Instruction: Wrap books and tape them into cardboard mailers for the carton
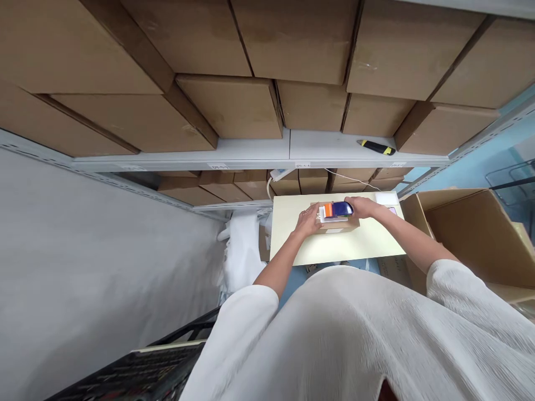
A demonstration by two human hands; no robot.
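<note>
A small cardboard box (346, 224) lies on a pale yellow tabletop (343, 248) in front of me. My left hand (308, 221) is closed on the left end of the box, holding it against the table. My right hand (360, 207) grips a dark blue and orange tape dispenser (341, 209) at its right end. The dispenser lies over the top of the box, and the orange part points toward my left hand. A white patch shows on top of the box under the dispenser; I cannot tell whether it is a label.
Shelves above and behind the table hold rows of cardboard boxes (229, 106). A black and yellow utility knife (377, 147) lies on the shelf edge. A large open carton (480, 234) stands at right. White packing material (243, 245) hangs at left; a black crate (137, 367) is lower left.
</note>
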